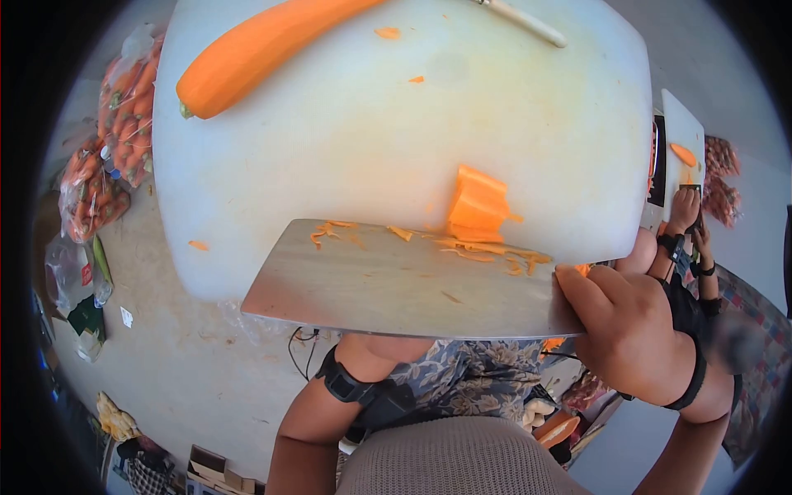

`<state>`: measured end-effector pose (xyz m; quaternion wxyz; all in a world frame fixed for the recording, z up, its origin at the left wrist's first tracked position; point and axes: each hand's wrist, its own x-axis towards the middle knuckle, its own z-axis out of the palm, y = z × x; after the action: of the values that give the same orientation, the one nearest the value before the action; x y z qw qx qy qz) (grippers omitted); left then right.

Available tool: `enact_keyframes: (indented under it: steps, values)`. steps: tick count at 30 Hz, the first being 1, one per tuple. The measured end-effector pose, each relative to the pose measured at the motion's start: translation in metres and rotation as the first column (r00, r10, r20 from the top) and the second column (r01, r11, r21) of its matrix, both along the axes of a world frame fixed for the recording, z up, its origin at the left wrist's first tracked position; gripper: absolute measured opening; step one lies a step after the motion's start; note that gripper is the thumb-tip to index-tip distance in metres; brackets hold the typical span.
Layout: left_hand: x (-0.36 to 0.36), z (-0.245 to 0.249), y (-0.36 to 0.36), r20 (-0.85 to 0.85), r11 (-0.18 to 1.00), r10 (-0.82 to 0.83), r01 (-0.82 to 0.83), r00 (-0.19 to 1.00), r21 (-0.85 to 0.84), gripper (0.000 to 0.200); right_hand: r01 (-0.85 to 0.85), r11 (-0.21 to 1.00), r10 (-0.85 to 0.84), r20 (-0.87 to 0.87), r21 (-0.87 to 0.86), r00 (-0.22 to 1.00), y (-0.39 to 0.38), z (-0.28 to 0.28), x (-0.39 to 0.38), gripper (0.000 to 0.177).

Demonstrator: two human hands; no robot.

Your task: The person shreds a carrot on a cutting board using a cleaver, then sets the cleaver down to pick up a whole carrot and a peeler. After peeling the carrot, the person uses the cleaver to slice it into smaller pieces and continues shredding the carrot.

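My right hand [631, 326] is wrapped round the handle end of a wide cleaver [396, 289]. The blade lies broadside across the near edge of the white cutting board [396, 132], with thin carrot shreds stuck along its upper edge. Just beyond the blade sits a cut block of carrot [478, 202], showing flat faces. My left hand [381, 345] reaches in beneath the cleaver, which hides its fingers. A long peeled carrot [264, 54] rests whole at the board's far left. A tool with a white handle [528, 23] lies at the far edge, its head cut off by the frame.
Bags of carrots [128, 124] stand on the floor to the left, near a plastic bag [66, 268]. At the right, another person's hands [685, 210] work at a second board [683, 132]. A cardboard box [219, 470] is at the lower left.
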<state>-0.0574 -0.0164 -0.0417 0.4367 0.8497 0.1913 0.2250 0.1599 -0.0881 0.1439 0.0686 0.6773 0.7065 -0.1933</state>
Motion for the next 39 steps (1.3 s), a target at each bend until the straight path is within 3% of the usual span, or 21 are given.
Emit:
enact_keyframes:
  steps: [1, 3, 4, 7, 10, 13, 17, 20, 26, 28, 29, 30, 34, 36, 39]
  values:
    - [0.001, 0.006, 0.003, -0.015, 1.0, -0.014, 0.014, 1.0, -0.028, 0.036, -0.001, 1.0, 0.001, 0.0, -0.002, 1.0, -0.001, 0.0, 0.0, 0.038]
    - [0.003, 0.017, 0.01, -0.002, 0.998, 0.008, -0.008, 1.0, 0.055, 0.035, 0.093, 0.99, -0.096, -0.029, -0.102, 0.995, -0.005, 0.001, -0.001, 0.065]
    - [0.004, 0.019, 0.011, 0.017, 0.989, 0.027, -0.029, 1.0, 0.142, 0.034, 0.093, 0.99, -0.096, -0.029, -0.104, 0.995, -0.006, -0.002, -0.001, 0.065]
    - [0.008, 0.018, 0.008, 0.108, 0.967, 0.15, -0.169, 0.983, 0.189, 0.031, 0.096, 0.993, -0.1, -0.051, -0.07, 0.994, -0.003, -0.009, 0.0, 0.062]
    - [0.016, 0.025, 0.016, 0.174, 0.936, 0.168, -0.213, 0.97, 0.28, 0.026, 0.063, 0.994, -0.064, -0.008, -0.085, 0.998, 0.004, -0.019, -0.001, 0.06]
    - [0.011, 0.022, 0.014, 0.041, 0.909, 0.172, -0.175, 0.984, 0.377, 0.033, 0.067, 0.995, -0.07, -0.044, -0.077, 0.997, 0.011, -0.032, -0.001, 0.058]
    - [0.014, 0.025, 0.017, 0.077, 0.889, 0.197, -0.211, 0.977, 0.407, 0.028, 0.067, 0.998, -0.066, -0.096, 0.008, 0.993, 0.016, -0.038, -0.008, 0.058]
    - [0.014, 0.025, 0.019, 0.059, 0.926, 0.165, -0.175, 0.985, 0.335, 0.028, 0.083, 0.995, -0.078, -0.093, 0.05, 0.993, 0.012, -0.042, -0.01, 0.058]
    - [0.003, 0.007, 0.004, 0.051, 0.876, 0.211, -0.212, 0.976, 0.432, 0.032, 0.065, 0.991, -0.054, -0.093, 0.119, 0.994, 0.003, -0.031, -0.01, 0.063]
    - [-0.015, 0.0, -0.006, -0.235, 0.988, 0.091, -0.057, 0.968, 0.146, 0.035, 0.052, 0.991, -0.042, -0.081, 0.121, 0.996, 0.0, -0.024, -0.01, 0.065]
    - [-0.021, -0.001, -0.009, -0.277, 0.998, 0.063, -0.055, 0.959, 0.036, 0.035, 0.026, 0.986, -0.015, -0.071, 0.164, 0.997, -0.001, -0.022, -0.01, 0.052]
    - [-0.025, 0.001, -0.009, -0.274, 0.998, 0.062, -0.066, 0.96, -0.002, 0.035, 0.002, 0.978, 0.011, -0.059, 0.207, 0.998, -0.003, -0.019, -0.01, 0.041]
    - [-0.029, 0.005, -0.008, -0.263, 0.992, 0.04, -0.071, 0.964, -0.108, 0.035, 0.011, 0.979, 0.001, -0.055, 0.203, 0.998, -0.01, -0.012, -0.011, 0.04]
    - [-0.025, 0.007, -0.005, -0.247, 0.99, 0.03, -0.063, 0.968, -0.127, 0.035, 0.088, 0.99, -0.077, -0.095, 0.11, 0.993, -0.015, -0.009, -0.011, 0.067]
    - [-0.014, 0.01, 0.002, -0.21, 0.989, 0.016, -0.047, 0.978, -0.143, 0.036, 0.101, 0.99, -0.094, -0.072, 0.099, 0.993, -0.018, -0.009, -0.009, 0.065]
